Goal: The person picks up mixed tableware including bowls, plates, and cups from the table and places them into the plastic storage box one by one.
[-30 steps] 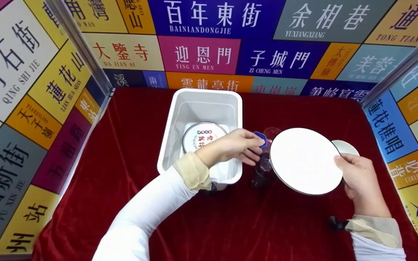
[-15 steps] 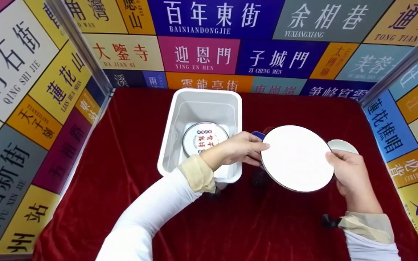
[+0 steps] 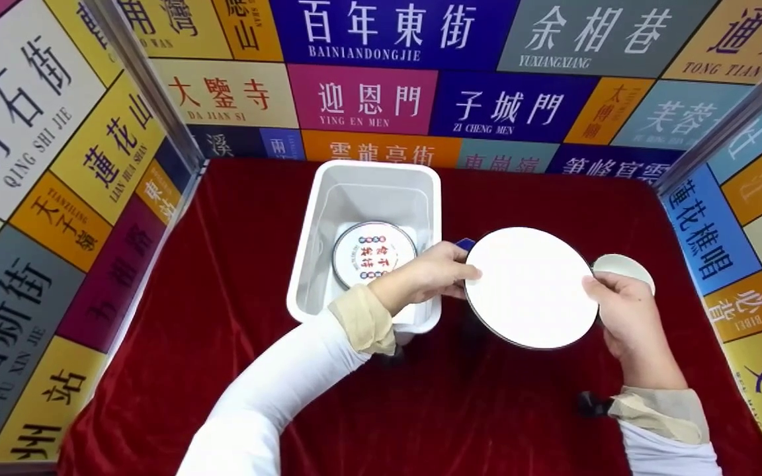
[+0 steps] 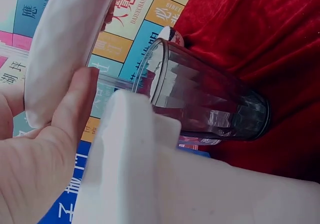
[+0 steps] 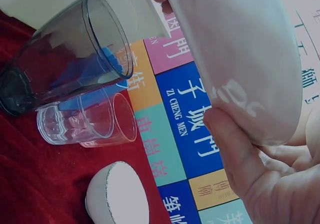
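Note:
A round white plate (image 3: 530,287) with a thin dark rim is held up over the table between both hands. My left hand (image 3: 444,271) pinches its left edge, the thumb lying on the upper face. On the opposite edge, my right hand (image 3: 626,311) grips it with the thumb on top. The plate's pale underside (image 5: 240,59) shows in the right wrist view. Inside the white plastic bin (image 3: 298,264), left of the held plate, lies another plate (image 3: 371,244) printed with red and blue characters, partly hidden by my left forearm.
A tall smoky tumbler (image 5: 60,59) stands beside the bin, with a clear cup (image 5: 65,121) and a pinkish cup (image 5: 125,119) near it. A white bowl (image 3: 626,268) stands behind my right hand. Blue, partly hidden hexagonal item (image 3: 465,243). Printed panels (image 3: 381,99) surround the red cloth (image 3: 242,264).
The plate has moved left in my right hand. My left hand, earlier apart from the plate with its fingers beside the blue item, now holds the plate's left edge.

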`<state>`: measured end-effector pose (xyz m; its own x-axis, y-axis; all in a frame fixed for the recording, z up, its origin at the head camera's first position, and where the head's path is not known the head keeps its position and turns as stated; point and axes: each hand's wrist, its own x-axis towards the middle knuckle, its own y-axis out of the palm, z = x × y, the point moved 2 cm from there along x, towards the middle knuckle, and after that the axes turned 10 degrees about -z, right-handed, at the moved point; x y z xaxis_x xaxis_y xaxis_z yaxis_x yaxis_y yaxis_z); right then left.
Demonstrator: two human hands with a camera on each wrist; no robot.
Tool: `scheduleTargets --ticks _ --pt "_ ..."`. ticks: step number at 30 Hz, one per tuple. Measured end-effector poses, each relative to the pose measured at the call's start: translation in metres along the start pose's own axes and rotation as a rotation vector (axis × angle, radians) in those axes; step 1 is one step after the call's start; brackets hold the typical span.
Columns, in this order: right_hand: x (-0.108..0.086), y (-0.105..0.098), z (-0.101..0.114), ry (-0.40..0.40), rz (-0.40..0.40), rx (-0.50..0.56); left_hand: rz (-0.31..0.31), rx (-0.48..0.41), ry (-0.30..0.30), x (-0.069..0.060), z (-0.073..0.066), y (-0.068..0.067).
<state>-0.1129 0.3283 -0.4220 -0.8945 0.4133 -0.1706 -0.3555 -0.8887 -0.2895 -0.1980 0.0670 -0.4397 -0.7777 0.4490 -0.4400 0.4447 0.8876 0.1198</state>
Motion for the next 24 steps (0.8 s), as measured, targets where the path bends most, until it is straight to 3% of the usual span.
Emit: scheduleTargets --ticks 6,13,24 --pt "-0.001 0.002 0.001 -0.011 0.030 -0.024 -0.013 -0.049 0.023 0.001 0.002 -0.005" --pt "-0.003 0.003 0.001 0.005 0.058 -0.034 0.001 -0.033 0.050 -0.001 0.000 -0.010" --pt "-0.004 0.006 0.002 0.046 0.067 0.046 0.006 -0.111 0.038 -0.001 0.001 -0.017"
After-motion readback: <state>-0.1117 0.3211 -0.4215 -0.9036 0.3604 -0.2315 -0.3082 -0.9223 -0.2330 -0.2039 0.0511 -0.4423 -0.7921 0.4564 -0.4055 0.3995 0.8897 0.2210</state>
